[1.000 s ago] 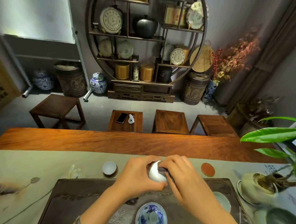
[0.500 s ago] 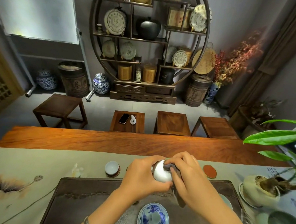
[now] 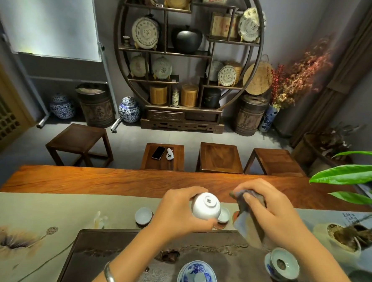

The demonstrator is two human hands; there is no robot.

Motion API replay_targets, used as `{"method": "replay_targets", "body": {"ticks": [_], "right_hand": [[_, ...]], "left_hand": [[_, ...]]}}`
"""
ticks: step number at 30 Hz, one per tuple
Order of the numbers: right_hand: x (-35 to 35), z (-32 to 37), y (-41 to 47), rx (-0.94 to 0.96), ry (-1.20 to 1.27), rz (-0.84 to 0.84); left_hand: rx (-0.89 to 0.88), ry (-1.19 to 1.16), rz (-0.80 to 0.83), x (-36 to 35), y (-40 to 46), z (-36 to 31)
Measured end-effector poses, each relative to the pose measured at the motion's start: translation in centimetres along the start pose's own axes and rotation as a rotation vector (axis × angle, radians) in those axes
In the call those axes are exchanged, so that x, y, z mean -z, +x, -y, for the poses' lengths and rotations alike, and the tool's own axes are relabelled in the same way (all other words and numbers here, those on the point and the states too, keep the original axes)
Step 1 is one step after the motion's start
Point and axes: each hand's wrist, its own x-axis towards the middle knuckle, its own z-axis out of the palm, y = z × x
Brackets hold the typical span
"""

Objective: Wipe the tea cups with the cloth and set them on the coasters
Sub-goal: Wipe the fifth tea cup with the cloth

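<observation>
Porcelain tea cup (image 3: pixel 206 206) lay tipped, foot toward camera, gripped in left hand (image 3: pixel 177 214) above a cup on its coaster (image 3: pixel 223 216). Right hand (image 3: pixel 270 213) clutched the cloth (image 3: pixel 247 216), just beside, apart from the cup.

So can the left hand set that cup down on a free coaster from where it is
Probably yes. The left hand grips the cup base-up just above the runner. A red coaster peeks out past the cloth; the right hand partly covers it and may need to move aside.
</observation>
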Motion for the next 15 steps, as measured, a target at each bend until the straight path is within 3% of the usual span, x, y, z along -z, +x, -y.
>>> {"method": "replay_targets", "body": {"ticks": [3, 9, 15], "right_hand": [[-0.2, 0.4, 0.3, 0.048, -0.041, -0.121], [-3.2, 1.5, 0.2, 0.185, -0.186, 0.086], [-4.3, 1.7, 0.2, 0.221, -0.300, 0.142]], "left_hand": [[-0.002, 0.039, 0.016, 0.4, 0.6, -0.1], [-0.016, 0.012, -0.011, -0.5, 0.8, -0.8], [-0.024, -0.013, -0.048, -1.0, 0.1, -0.5]]}}
